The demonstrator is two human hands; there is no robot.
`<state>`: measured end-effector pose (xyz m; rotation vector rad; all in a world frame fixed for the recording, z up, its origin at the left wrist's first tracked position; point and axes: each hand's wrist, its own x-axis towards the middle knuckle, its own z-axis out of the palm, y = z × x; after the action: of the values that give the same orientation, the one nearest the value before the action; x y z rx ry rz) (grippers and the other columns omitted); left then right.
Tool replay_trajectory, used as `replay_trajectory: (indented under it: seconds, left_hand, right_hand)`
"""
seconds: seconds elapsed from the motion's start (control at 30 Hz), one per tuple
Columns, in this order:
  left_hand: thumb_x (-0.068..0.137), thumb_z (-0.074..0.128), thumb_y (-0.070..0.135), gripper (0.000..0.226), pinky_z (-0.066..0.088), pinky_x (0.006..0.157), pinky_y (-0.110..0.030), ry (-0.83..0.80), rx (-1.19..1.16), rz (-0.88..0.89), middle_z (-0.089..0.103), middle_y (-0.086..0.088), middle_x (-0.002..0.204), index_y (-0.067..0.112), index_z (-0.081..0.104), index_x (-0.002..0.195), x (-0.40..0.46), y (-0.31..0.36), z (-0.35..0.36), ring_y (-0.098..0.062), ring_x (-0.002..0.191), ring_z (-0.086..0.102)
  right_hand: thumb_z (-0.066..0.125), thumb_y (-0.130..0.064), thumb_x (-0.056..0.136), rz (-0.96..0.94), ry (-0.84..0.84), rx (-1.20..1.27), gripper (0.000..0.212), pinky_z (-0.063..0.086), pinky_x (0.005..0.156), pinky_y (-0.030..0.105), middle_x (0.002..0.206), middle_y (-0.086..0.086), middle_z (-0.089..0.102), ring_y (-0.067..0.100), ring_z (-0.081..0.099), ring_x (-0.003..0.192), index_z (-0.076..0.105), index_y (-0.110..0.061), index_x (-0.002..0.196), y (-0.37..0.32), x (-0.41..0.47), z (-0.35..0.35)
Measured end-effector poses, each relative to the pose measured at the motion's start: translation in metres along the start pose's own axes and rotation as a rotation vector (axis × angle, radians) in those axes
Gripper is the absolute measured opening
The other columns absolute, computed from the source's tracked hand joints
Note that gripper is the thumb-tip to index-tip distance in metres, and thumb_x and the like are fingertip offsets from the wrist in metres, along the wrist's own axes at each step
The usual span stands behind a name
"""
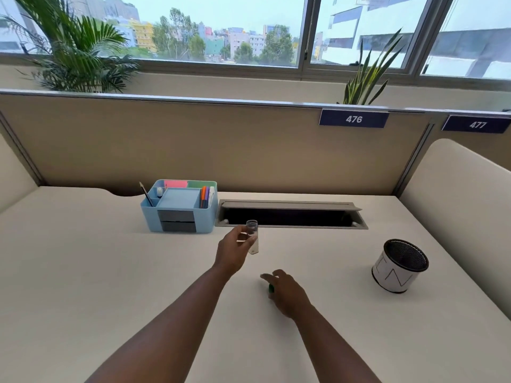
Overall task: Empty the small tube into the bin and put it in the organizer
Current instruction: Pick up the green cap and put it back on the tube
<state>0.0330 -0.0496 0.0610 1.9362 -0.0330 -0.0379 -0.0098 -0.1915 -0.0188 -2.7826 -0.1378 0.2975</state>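
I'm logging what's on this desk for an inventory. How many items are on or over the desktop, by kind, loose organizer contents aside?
Clear tubes: 1, held upright in the left hand
Green caps: 1, under the right hand
Blue organizers: 1
Mesh bins: 1
Total: 4

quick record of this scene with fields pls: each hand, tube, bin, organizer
left hand: holds the tube, raised above the desk
right hand: low over the desk, a small green thing under its fingers
tube: clear, upright, open top, looks empty
bin: black mesh, tilted, to the right
organizer: blue, at the back of the desk
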Motion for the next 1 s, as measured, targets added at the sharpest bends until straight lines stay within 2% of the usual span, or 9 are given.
replay_trajectory:
  seconds: [0.13,0.23,0.3,0.43,0.57,0.7,0.77,0.87,1.0]
  left_hand:
    - [0.09,0.056,0.02,0.027,0.041,0.076,-0.029,-0.005,0.022,-0.009,0.063,-0.016,0.118,0.008,0.055,0.114,0.004,-0.015,-0.007,-0.017,0.093,0.052]
    - [0.09,0.055,0.02,0.026,0.041,0.076,-0.029,-0.023,0.043,-0.012,0.063,-0.015,0.117,0.008,0.055,0.113,0.01,-0.024,-0.012,-0.018,0.093,0.053]
    - [0.091,0.054,0.02,0.026,0.041,0.076,-0.028,-0.038,0.04,-0.023,0.063,-0.016,0.117,0.008,0.055,0.113,0.012,-0.028,-0.015,-0.02,0.094,0.053]
    - [0.093,0.05,0.019,0.021,0.045,0.065,-0.025,-0.091,0.032,-0.051,0.062,-0.02,0.114,0.007,0.055,0.11,0.015,-0.034,-0.015,-0.027,0.096,0.058]
    - [0.094,0.047,0.018,0.018,0.044,0.059,-0.02,-0.145,0.015,-0.071,0.061,-0.018,0.11,0.009,0.054,0.108,0.013,-0.038,-0.012,-0.035,0.097,0.064]
    - [0.094,0.047,0.016,0.011,0.044,0.053,-0.016,-0.236,0.005,-0.067,0.057,-0.01,0.102,0.015,0.053,0.102,0.009,-0.037,-0.009,-0.027,0.081,0.063]
    - [0.094,0.046,0.016,0.015,0.045,0.057,-0.018,-0.286,0.007,-0.061,0.056,-0.009,0.103,0.014,0.054,0.106,0.008,-0.034,-0.008,-0.025,0.081,0.062]
    - [0.095,0.045,0.018,0.024,0.046,0.065,-0.025,-0.34,0.011,-0.056,0.055,-0.009,0.105,0.014,0.051,0.117,0.007,-0.028,-0.007,-0.024,0.084,0.061]
    - [0.095,0.045,0.018,0.026,0.046,0.065,-0.024,-0.379,0.017,-0.031,0.055,-0.008,0.103,0.013,0.051,0.12,0.006,-0.022,-0.007,-0.021,0.081,0.059]
  right_hand:
    - [0.034,-0.007,0.092,0.017,0.032,-0.066,0.038,0.044,0.089,0.034,0.127,0.011,0.048,0.026,0.044,0.116,0.052,-0.02,0.122,-0.006,0.007,0.007]
    - [0.04,-0.008,0.09,0.056,0.103,0.037,0.031,0.043,0.085,0.03,0.117,0.012,0.056,0.026,0.052,0.109,0.061,-0.014,0.112,-0.007,0.012,0.006]
    - [0.049,-0.006,0.086,0.118,0.193,0.267,0.028,0.042,0.082,0.026,0.109,0.011,0.064,0.025,0.058,0.102,0.066,-0.013,0.107,-0.006,0.014,0.002]
    - [0.058,-0.004,0.085,0.346,0.383,0.975,0.022,0.049,0.083,0.029,0.084,0.011,0.064,0.023,0.059,0.077,0.068,-0.004,0.104,-0.013,0.019,-0.013]
    - [0.065,0.002,0.079,0.396,0.406,1.396,0.032,0.051,0.09,0.033,0.098,0.015,0.063,0.023,0.061,0.083,0.063,-0.002,0.111,-0.023,0.028,-0.033]
    - [0.06,0.001,0.084,0.264,0.493,1.55,0.019,0.059,0.078,0.028,0.097,0.017,0.059,0.024,0.062,0.083,0.061,-0.003,0.102,-0.037,0.03,-0.055]
    - [0.063,-0.006,0.083,0.263,0.542,1.544,0.012,0.054,0.078,0.033,0.098,0.015,0.06,0.024,0.06,0.088,0.061,-0.008,0.095,-0.042,0.031,-0.061]
    - [0.068,-0.01,0.08,0.243,0.539,1.476,0.009,0.049,0.07,0.026,0.094,0.012,0.064,0.021,0.059,0.088,0.061,-0.017,0.08,-0.045,0.03,-0.063]
    - [0.069,-0.008,0.078,0.201,0.537,1.478,0.008,0.052,0.072,0.03,0.087,0.012,0.065,0.024,0.061,0.084,0.062,-0.012,0.08,-0.044,0.026,-0.061]
